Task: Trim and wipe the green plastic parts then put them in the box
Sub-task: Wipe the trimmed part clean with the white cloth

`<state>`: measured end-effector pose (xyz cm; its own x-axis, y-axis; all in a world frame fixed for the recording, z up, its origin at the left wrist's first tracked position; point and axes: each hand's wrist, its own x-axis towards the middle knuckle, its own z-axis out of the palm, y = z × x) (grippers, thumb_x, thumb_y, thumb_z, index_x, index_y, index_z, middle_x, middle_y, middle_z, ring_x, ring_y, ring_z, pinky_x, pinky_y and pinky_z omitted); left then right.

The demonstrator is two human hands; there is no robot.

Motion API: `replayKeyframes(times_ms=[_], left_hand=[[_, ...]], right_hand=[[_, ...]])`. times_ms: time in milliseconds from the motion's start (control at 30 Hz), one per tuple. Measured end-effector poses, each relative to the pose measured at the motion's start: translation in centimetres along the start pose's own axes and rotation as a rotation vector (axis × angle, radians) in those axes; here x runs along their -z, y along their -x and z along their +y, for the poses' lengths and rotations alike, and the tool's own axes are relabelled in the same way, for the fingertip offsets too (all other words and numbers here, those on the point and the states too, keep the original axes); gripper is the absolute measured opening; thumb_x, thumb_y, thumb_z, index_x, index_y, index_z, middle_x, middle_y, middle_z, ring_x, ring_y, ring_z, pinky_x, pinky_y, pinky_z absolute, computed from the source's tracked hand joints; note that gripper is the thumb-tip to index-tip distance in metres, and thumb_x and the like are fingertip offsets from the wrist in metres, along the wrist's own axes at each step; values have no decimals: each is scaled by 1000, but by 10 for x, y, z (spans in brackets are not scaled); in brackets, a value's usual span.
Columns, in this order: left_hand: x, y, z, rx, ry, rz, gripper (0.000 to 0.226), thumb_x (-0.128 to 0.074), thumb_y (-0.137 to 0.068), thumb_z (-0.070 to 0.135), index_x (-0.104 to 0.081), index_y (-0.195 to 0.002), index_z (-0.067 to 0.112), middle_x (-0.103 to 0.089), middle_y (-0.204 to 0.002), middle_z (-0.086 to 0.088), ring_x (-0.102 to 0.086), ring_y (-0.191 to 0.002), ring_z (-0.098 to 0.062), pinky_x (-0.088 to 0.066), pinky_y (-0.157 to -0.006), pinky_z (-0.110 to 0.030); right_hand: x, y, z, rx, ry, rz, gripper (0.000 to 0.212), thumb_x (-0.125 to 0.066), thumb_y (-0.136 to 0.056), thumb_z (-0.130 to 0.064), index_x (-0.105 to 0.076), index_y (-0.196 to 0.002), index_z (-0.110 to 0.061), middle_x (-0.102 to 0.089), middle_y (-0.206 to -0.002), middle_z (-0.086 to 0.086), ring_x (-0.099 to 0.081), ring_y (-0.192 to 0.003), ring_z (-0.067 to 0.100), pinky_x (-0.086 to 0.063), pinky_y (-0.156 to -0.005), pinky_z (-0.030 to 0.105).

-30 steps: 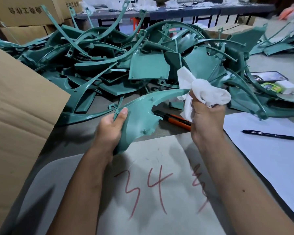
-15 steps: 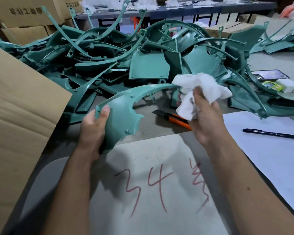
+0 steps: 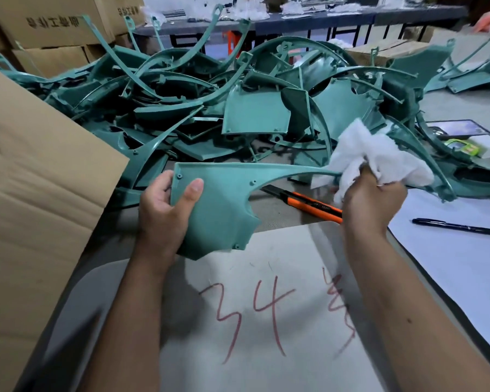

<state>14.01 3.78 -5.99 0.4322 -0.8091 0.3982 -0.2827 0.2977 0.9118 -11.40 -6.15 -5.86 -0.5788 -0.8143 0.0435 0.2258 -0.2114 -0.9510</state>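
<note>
My left hand gripped the wide end of the green part above the tabletop, my right hand pinched the white cloth around its thin arm — light, stiff, probably bending there — so I held the wide end.

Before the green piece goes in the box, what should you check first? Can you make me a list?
1. Left hand grips the flat green plastic part firmly: ok.
2. Right hand holds the crumpled white cloth on the part's thin arm: ok.
3. Whole part wiped clean: cannot tell.
4. Edges trimmed smooth: cannot tell.
5. Orange utility knife lying on the table, away from the fingers: ok.
6. Brown cardboard box close at the left: ok, but its inside is hidden.
</note>
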Motion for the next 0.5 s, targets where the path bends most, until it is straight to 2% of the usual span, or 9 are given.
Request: replayKeyframes(times_ms=[67, 133, 167, 233, 267, 300, 333, 400, 500], left_hand=[[-9, 2, 4, -63, 10, 25, 16, -70, -91, 33, -66, -97, 19, -76, -93, 1, -71, -84, -11, -58, -70, -25], [-13, 4, 9, -126, 22, 51, 7, -69, -93, 24, -64, -96, 25, -74, -93, 7, -70, -86, -10, -58, -71, -26], [-14, 4, 12, -161, 19, 77, 10, -69, -94, 21, -62, -94, 29, -73, -92, 11, -69, -85, -8, -57, -69, -26], [-16, 5, 18, -282, -66, 120, 19, -69, -95, 20, -56, -88, 32, -67, -85, 17, -63, -77, -1, -55, -63, -26], [-20, 8, 22, -366, -146, 121, 23, -70, -95, 20, -53, -86, 33, -62, -80, 18, -58, -72, 4, -50, -60, -21], [-26, 11, 26, -444, -224, 101, 25, -71, -94, 21, -52, -84, 33, -58, -76, 17, -54, -68, 4, -43, -58, -16], [-34, 16, 29, -507, -287, 63, 23, -71, -94, 24, -53, -82, 30, -54, -72, 13, -52, -65, 1, -39, -56, -15], [-55, 30, 36, -632, -368, -39, 23, -71, -97, 31, -65, -80, 17, -56, -69, 6, -53, -61, -11, -43, -55, -25], [-81, 45, 39, -817, -384, -164, 29, -74, -97, 25, -70, -79, 3, -65, -75, -6, -60, -65, -27, -49, -56, -42]], right_hand=[[1, 2, 1, 23, -36, 74, 25, -65, -85, -37, -75, -97, -16, -76, -86, -14, -70, -77, -1, -54, -68, 25], [-1, 2, -3, -27, -131, 136, 14, -66, -90, -33, -68, -81, -23, -72, -71, -23, -66, -68, -9, -50, -64, 18], [-2, 0, -4, -69, -164, 172, 16, -67, -95, -30, -66, -80, -25, -72, -69, -25, -67, -68, -9, -52, -64, 19], [-3, -4, -6, -133, -189, 188, 13, -66, -101, -26, -65, -87, -25, -74, -81, -20, -72, -82, 1, -60, -76, 30], [-4, -7, -6, -165, -189, 147, 9, -65, -102, -28, -65, -93, -25, -74, -90, -17, -72, -88, 8, -61, -80, 34], [-5, -6, -6, -204, -196, 72, 10, -64, -103, -35, -65, -102, -25, -74, -95, -12, -73, -89, 13, -61, -78, 36], [-5, -5, -6, -238, -208, -17, 21, -62, -103, -43, -65, -110, -23, -75, -96, -9, -73, -84, 15, -60, -72, 35], [-4, -10, -9, -270, -198, -200, 35, -57, -103, -53, -68, -111, -21, -78, -86, -4, -73, -70, 15, -58, -63, 31], [3, -22, -15, -356, -68, -320, 50, -64, -93, -66, -72, -112, -21, -81, -98, 3, -78, -88, 22, -63, -83, 42]])
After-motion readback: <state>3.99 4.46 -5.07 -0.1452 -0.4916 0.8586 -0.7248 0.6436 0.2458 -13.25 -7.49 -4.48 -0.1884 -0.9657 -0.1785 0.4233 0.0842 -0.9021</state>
